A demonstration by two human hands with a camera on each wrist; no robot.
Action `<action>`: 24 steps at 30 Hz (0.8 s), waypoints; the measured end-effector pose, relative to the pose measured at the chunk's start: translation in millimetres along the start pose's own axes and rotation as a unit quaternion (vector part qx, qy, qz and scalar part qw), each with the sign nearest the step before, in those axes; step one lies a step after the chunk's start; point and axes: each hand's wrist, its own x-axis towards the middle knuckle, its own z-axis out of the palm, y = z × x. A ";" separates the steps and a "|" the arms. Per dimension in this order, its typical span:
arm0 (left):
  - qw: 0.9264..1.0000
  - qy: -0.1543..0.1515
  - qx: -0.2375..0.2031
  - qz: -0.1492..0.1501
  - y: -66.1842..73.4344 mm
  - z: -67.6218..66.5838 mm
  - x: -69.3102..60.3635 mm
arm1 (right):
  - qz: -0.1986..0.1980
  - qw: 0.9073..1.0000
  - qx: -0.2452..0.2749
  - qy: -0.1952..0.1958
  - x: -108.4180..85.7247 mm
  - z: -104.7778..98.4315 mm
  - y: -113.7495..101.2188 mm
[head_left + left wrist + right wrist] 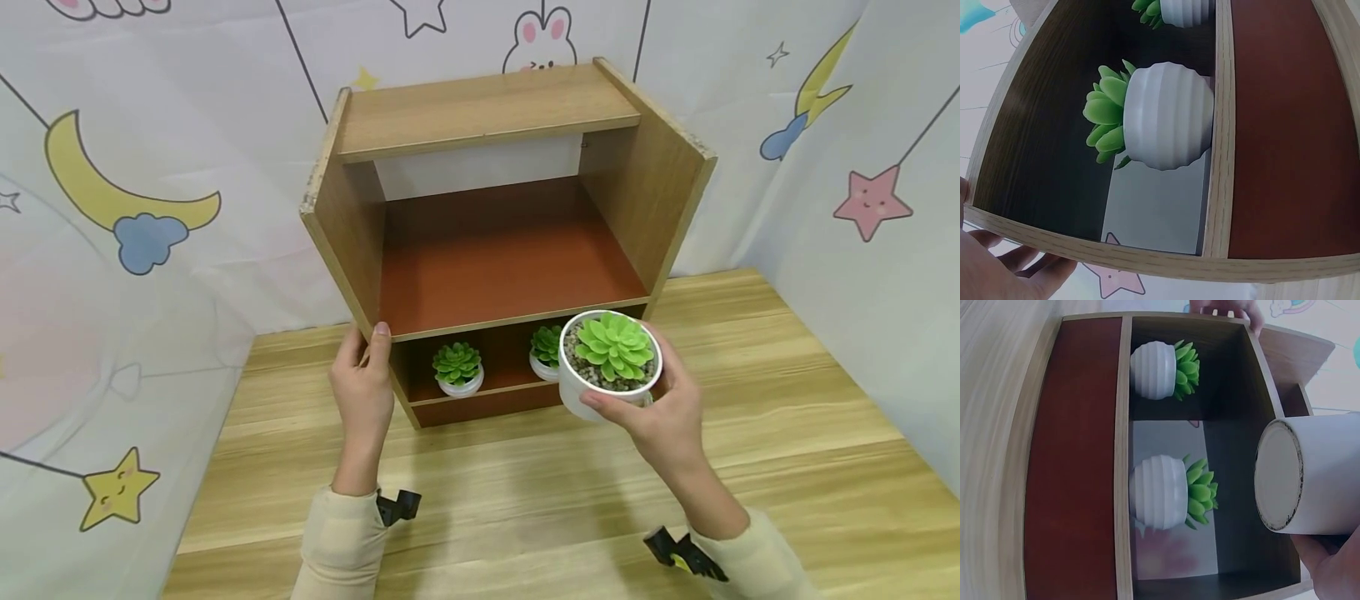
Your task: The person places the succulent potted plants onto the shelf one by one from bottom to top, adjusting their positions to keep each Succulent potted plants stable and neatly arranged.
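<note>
My right hand [671, 421] grips a white pot [581, 396] with a green succulent [615, 346] set in gravel, in front of the wooden shelf unit's right side. In the right wrist view the held pot's smooth wall and round base [1277, 476] show. My left hand [363, 392] holds the shelf unit [495, 258] by its left side panel, thumb at the front edge and fingers on the outer face. Two smaller succulents in ribbed white pots stand in the lower compartment: a left one [457, 367] and a right one [546, 350], the latter partly hidden by the held pot.
The unit stands on a wood-grain table [510, 517]. Its middle shelf has a reddish-brown surface, and a top board [487, 108] spans the back between the raised side panels. Behind hangs a white cloth [247, 92] printed with moons, stars and a rabbit.
</note>
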 end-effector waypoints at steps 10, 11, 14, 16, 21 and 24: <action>1.000 0.000 0.001 0.002 -0.8 0.2 0.3 | 0.000 1.000 0.028 -0.007 0.9 6.7 -1.0; 1.000 -0.001 0.001 0.002 -0.8 0.0 0.2 | -0.002 1.000 0.030 -0.008 0.9 7.3 -0.8; 1.000 -0.001 0.001 0.001 -0.3 -0.1 0.1 | -0.006 0.999 0.034 -0.014 1.6 8.9 -1.0; 1.000 -0.001 0.000 -0.001 0.1 -0.1 0.0 | -0.007 0.999 0.036 -0.018 2.2 10.0 -1.6; 1.000 -0.001 0.000 -0.002 -0.5 -0.1 -0.3 | 0.001 0.999 0.038 -0.021 3.2 13.3 -4.2; 1.000 0.001 0.000 0.002 -1.3 0.3 -0.3 | -0.002 0.999 0.041 -0.024 4.4 15.7 -5.6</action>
